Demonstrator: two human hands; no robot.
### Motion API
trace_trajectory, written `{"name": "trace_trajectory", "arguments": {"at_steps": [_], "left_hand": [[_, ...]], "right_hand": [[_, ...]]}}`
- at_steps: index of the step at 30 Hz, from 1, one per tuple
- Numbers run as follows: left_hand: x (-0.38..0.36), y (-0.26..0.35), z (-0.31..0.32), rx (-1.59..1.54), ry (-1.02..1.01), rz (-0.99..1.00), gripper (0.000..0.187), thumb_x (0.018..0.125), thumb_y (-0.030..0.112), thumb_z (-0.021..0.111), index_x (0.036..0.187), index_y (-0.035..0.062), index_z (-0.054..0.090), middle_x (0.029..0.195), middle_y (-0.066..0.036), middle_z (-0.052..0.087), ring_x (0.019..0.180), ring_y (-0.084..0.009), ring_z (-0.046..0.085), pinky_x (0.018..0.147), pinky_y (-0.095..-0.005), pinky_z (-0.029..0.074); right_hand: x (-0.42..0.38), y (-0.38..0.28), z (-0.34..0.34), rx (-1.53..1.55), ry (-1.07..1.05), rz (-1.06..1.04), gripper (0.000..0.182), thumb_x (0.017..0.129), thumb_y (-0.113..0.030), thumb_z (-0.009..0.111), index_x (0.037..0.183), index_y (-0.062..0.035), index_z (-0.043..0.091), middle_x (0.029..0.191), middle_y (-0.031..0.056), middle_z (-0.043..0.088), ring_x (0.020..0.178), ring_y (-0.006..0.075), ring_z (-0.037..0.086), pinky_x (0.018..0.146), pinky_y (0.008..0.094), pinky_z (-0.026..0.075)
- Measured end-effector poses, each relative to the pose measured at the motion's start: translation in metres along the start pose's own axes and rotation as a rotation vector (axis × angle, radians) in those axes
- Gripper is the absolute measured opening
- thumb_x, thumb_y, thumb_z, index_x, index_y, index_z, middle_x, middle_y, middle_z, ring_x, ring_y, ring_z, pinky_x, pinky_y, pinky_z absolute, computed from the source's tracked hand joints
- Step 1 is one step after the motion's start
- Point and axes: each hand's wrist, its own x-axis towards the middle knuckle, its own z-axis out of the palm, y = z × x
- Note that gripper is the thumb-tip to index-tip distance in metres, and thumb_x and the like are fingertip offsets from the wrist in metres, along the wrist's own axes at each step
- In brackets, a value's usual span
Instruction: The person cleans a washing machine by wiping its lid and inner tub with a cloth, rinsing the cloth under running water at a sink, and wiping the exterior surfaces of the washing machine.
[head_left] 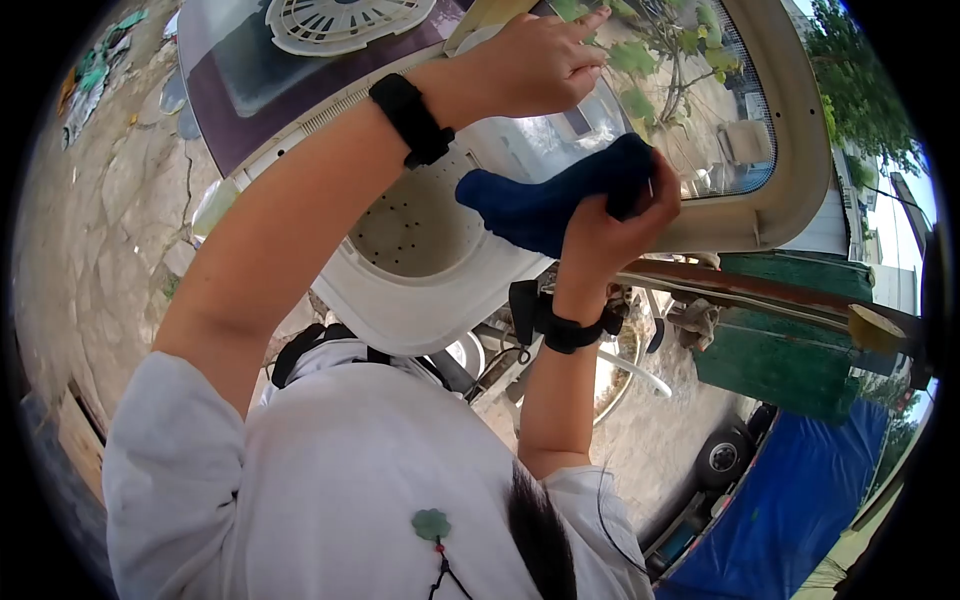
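Note:
My left hand (pixel 535 65) reaches across the washing machine to the lower part of its raised see-through lid (pixel 795 130). Its fingers are bent and slightly apart, with nothing visible between them. Below it, my right hand (pixel 610 225) is closed around a dark blue cloth (pixel 545 205), which hangs out to the left over the edge of the tub. The white tub (pixel 415 225), dotted with small holes, lies open beneath my left forearm. Black bands are on both wrists.
A round white slotted cover (pixel 345 20) rests on the machine's purple-edged top (pixel 225 110). Right of the machine are a rusty metal bar (pixel 760 290), a green panel (pixel 770 350), a blue tarp (pixel 790 510) and a wheel (pixel 722 458). Cracked paving (pixel 90 230) lies at left.

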Motion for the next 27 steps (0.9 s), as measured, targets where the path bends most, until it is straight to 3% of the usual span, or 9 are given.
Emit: {"name": "trace_trajectory", "arguments": {"at_steps": [2, 5, 8, 13, 14, 17, 21, 26, 27], "left_hand": [[0.000, 0.001, -0.014, 0.042, 0.071, 0.204, 0.017, 0.079, 0.013, 0.058, 0.067, 0.0022, 0.055, 0.083, -0.017, 0.062, 0.073, -0.0319, 0.060, 0.062, -0.0436, 0.047], [-0.001, 0.003, -0.007, -0.044, 0.166, 0.116, 0.015, 0.079, 0.012, 0.058, 0.068, 0.0019, 0.056, 0.082, -0.016, 0.061, 0.072, -0.0313, 0.059, 0.062, -0.0434, 0.046], [0.002, -0.001, -0.015, 0.040, 0.028, 0.262, 0.014, 0.081, 0.010, 0.057, 0.070, 0.0013, 0.057, 0.082, -0.016, 0.061, 0.074, -0.0315, 0.058, 0.064, -0.0435, 0.046], [-0.003, -0.002, -0.013, 0.083, 0.116, 0.305, 0.013, 0.081, 0.010, 0.058, 0.072, -0.0002, 0.060, 0.084, -0.017, 0.062, 0.078, -0.0310, 0.060, 0.065, -0.0428, 0.047], [-0.003, -0.003, -0.011, 0.116, 0.136, 0.349, 0.013, 0.081, 0.010, 0.058, 0.074, -0.0006, 0.060, 0.085, -0.017, 0.062, 0.079, -0.0311, 0.061, 0.065, -0.0428, 0.047], [-0.003, 0.004, -0.003, -0.080, 0.188, 0.062, 0.012, 0.079, 0.009, 0.060, 0.075, -0.0016, 0.061, 0.088, -0.017, 0.063, 0.081, -0.0314, 0.061, 0.067, -0.0426, 0.048], [-0.004, -0.006, -0.009, 0.095, 0.115, 0.347, 0.009, 0.078, 0.006, 0.060, 0.077, -0.0022, 0.060, 0.091, -0.017, 0.063, 0.081, -0.0323, 0.061, 0.069, -0.0430, 0.048], [-0.006, -0.006, -0.018, 0.058, 0.131, 0.432, 0.008, 0.077, 0.005, 0.060, 0.073, -0.0008, 0.057, 0.088, -0.015, 0.063, 0.080, -0.0322, 0.060, 0.068, -0.0426, 0.048], [-0.011, -0.005, -0.027, 0.038, -0.088, 0.300, 0.009, 0.084, 0.006, 0.058, 0.077, 0.0004, 0.056, 0.101, -0.019, 0.063, 0.086, -0.0348, 0.059, 0.075, -0.0436, 0.047]], "right_hand": [[0.004, 0.008, 0.013, -0.302, -0.096, -0.120, 0.046, 0.081, 0.006, 0.057, 0.126, 0.0010, 0.049, 0.120, 0.0195, 0.055, 0.112, 0.0337, 0.057, 0.096, 0.0379, 0.047], [0.009, 0.003, 0.007, -0.039, -0.131, 0.174, 0.048, 0.082, 0.002, 0.062, 0.128, 0.0015, 0.048, 0.114, 0.0193, 0.059, 0.105, 0.0328, 0.061, 0.091, 0.0381, 0.049], [-0.014, 0.007, -0.015, -0.233, -0.155, 0.201, 0.048, 0.082, 0.001, 0.065, 0.127, 0.0024, 0.048, 0.110, 0.0183, 0.061, 0.099, 0.0311, 0.063, 0.088, 0.0383, 0.050], [-0.070, 0.029, -0.027, -0.061, -0.116, 0.438, 0.046, 0.079, 0.003, 0.063, 0.122, 0.0005, 0.048, 0.105, 0.0101, 0.060, 0.084, 0.0177, 0.057, 0.079, 0.0267, 0.046], [-0.068, 0.029, -0.025, -0.044, -0.110, 0.448, 0.047, 0.077, 0.005, 0.062, 0.122, 0.0003, 0.048, 0.105, 0.0097, 0.059, 0.084, 0.0173, 0.057, 0.079, 0.0263, 0.046], [-0.041, 0.018, -0.017, -0.022, -0.100, 0.389, 0.050, 0.073, 0.009, 0.060, 0.122, -0.0003, 0.049, 0.104, 0.0090, 0.059, 0.085, 0.0165, 0.058, 0.080, 0.0257, 0.047], [-0.001, 0.011, -0.003, 0.086, -0.115, 0.198, 0.053, 0.072, 0.009, 0.061, 0.123, -0.0008, 0.048, 0.106, 0.0104, 0.062, 0.090, 0.0182, 0.061, 0.085, 0.0276, 0.048], [-0.018, 0.025, -0.009, 0.150, -0.172, 0.305, 0.053, 0.077, 0.006, 0.064, 0.126, -0.0013, 0.046, 0.107, 0.0127, 0.062, 0.096, 0.0185, 0.061, 0.087, 0.0283, 0.048], [-0.037, 0.028, -0.017, 0.143, -0.177, 0.350, 0.052, 0.078, 0.005, 0.065, 0.126, -0.0011, 0.046, 0.107, 0.0128, 0.062, 0.096, 0.0185, 0.061, 0.087, 0.0286, 0.048]]}}
